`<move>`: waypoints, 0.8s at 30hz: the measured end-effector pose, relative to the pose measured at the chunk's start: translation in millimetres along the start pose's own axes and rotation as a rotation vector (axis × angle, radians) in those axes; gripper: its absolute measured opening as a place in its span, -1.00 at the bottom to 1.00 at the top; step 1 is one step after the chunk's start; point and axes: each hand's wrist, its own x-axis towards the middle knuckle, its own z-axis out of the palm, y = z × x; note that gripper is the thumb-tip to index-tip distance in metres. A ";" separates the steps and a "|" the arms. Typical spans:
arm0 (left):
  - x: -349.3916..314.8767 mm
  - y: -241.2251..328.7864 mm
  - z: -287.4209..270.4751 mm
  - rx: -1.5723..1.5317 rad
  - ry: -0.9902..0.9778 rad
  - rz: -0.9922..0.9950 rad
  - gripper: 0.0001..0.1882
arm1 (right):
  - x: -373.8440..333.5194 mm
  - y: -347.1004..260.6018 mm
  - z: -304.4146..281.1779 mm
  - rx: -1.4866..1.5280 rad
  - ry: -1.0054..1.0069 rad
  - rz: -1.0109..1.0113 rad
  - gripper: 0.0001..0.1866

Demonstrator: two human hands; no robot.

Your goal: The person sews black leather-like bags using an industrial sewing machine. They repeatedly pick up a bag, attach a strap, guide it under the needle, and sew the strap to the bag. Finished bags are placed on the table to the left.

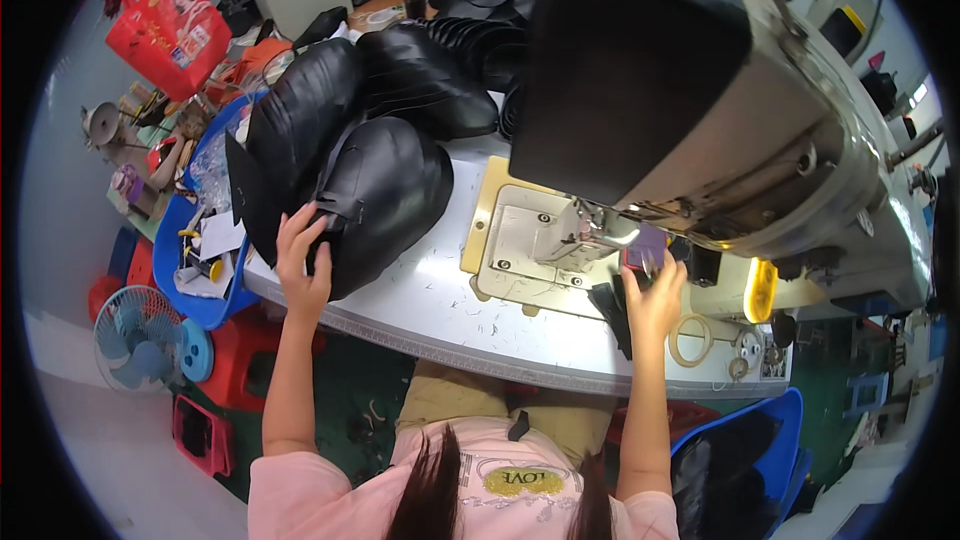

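My left hand [302,265] is at the near edge of a stack of curved black leather-like pieces [390,190] on the left of the white table. Its fingers and thumb bend round the edge of the top piece. Right of the sewing machine's needle area [600,230], my right hand [655,295] has its thumb and fingers curled round something small and dark that I cannot make out. A purple and red object [648,240] lies just beyond these fingertips. Black strips [612,315] lie on the table left of that hand.
The machine's large black head cover [630,60] rises over the table [420,285]. More stacked black pieces [430,75] stand behind. A blue basin [200,305] holds scraps at left; a blue bin [780,440] with black pieces stands lower right. A tape roll [690,340] lies near the edge.
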 end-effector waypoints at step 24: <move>-52.5 130.0 78.2 -0.567 -0.102 -0.047 -0.81 | 33.2 -8.4 12.4 -0.291 -0.190 0.035 -0.22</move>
